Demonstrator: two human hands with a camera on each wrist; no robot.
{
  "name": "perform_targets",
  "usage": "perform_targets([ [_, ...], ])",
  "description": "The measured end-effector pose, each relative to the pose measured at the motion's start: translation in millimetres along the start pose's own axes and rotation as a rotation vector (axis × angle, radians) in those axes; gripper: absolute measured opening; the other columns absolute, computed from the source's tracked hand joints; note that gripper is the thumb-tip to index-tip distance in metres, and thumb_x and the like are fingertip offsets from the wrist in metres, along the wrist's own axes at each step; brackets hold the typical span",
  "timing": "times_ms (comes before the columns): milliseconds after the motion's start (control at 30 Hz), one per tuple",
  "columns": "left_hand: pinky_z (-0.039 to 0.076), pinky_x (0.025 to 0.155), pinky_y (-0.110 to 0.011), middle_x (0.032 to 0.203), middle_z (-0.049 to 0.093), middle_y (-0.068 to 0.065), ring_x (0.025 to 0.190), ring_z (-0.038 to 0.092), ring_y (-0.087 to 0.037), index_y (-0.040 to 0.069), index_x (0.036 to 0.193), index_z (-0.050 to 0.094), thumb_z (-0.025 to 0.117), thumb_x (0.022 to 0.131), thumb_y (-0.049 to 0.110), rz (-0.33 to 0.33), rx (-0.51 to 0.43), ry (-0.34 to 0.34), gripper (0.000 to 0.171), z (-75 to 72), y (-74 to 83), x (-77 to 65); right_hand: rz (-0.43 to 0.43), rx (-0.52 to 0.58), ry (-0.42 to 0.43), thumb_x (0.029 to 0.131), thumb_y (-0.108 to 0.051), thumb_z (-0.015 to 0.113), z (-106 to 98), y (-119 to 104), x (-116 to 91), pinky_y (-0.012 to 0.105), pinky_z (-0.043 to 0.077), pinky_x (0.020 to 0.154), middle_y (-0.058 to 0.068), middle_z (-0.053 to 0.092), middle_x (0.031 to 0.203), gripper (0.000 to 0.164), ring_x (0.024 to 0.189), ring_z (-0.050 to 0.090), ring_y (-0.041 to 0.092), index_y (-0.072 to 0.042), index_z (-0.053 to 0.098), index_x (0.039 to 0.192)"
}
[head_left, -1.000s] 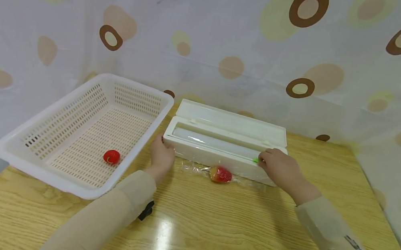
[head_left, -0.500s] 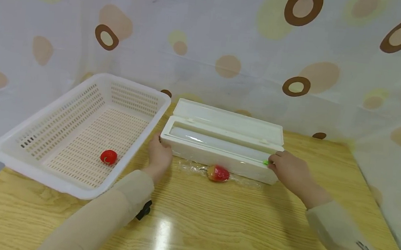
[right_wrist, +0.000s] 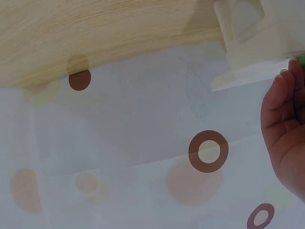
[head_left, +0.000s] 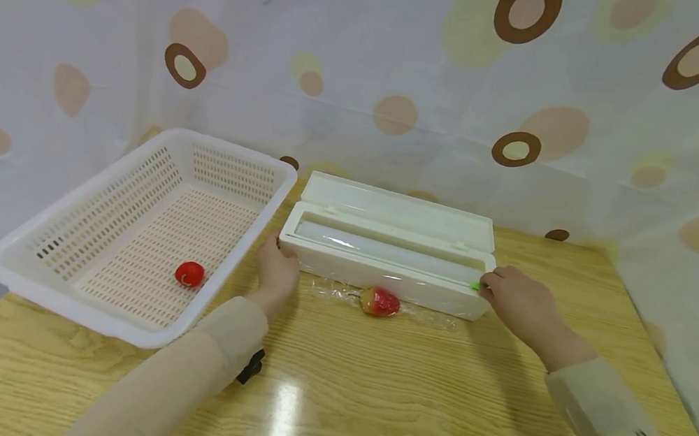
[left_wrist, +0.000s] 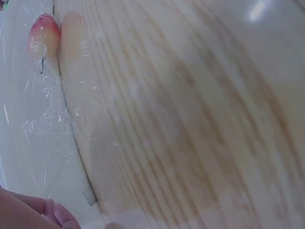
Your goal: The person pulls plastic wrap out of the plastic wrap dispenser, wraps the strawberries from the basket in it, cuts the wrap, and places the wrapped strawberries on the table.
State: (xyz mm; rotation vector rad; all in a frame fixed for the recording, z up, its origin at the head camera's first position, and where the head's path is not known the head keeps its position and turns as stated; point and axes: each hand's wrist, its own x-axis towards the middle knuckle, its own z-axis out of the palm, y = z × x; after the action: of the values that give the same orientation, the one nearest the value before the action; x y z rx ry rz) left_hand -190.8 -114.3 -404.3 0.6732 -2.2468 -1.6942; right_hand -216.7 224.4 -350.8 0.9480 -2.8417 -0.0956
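A white cling film dispenser [head_left: 345, 263] sits on the table with its lid raised and a film roll [head_left: 384, 251] inside. My left hand [head_left: 278, 267] grips its left end; curled fingers show in the left wrist view. At the right end, my right hand [head_left: 520, 308] pinches the small green slide cutter [head_left: 475, 286], mostly covered by the fingers. Clear film hangs over the front wall onto the table. A red-and-yellow fruit [head_left: 381, 302] with a thin stem lies against the front wall, and the film appears to cover it.
To the left stands a white slotted plastic basket [head_left: 235, 249] with a small round red item [head_left: 189, 273] in it. A patterned curtain [head_left: 363, 72] closes off the back and right of the wooden table [head_left: 408, 392].
My right hand has slid the green cutter rightward along the dispenser's front edge to its right end. My left hand keeps its grip on the left end.
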Motion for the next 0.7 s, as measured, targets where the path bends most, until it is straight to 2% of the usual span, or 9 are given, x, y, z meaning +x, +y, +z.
perform_targets([
  [333,0.03,0.113,-0.048,0.138,0.047,-0.028,0.131,0.039,-0.038,-0.01,0.134,0.042,0.044,0.084,-0.012,0.022,-0.008,0.016,0.051,0.6,0.0,-0.4,-0.019,-0.15,0.03,0.082,-0.012,0.066,1,-2,-4,0.03,0.053,0.05,0.012,0.066,0.085,0.016,0.08,0.058,0.027,0.002,0.065,0.088],
  [500,0.032,0.112,-0.048,0.135,0.05,-0.029,0.128,0.042,-0.038,-0.01,0.132,0.044,0.044,0.084,-0.011,0.026,-0.009,0.02,0.048,0.7,1.3,-1.5,-0.009,-0.249,0.023,0.076,-0.002,0.07,-2,-11,-8,0.029,0.052,0.046,0.016,0.064,0.084,0.015,0.078,0.058,0.028,0.006,0.064,0.087],
  [700,0.033,0.112,-0.047,0.136,0.048,-0.028,0.129,0.041,-0.038,-0.01,0.133,0.042,0.045,0.087,-0.009,0.01,-0.017,0.001,0.047,-0.8,-0.6,-1.9,0.047,-0.227,0.002,0.072,0.008,0.07,-1,-12,-13,0.034,0.056,0.053,0.019,0.064,0.083,0.015,0.08,0.058,0.031,0.008,0.064,0.087],
])
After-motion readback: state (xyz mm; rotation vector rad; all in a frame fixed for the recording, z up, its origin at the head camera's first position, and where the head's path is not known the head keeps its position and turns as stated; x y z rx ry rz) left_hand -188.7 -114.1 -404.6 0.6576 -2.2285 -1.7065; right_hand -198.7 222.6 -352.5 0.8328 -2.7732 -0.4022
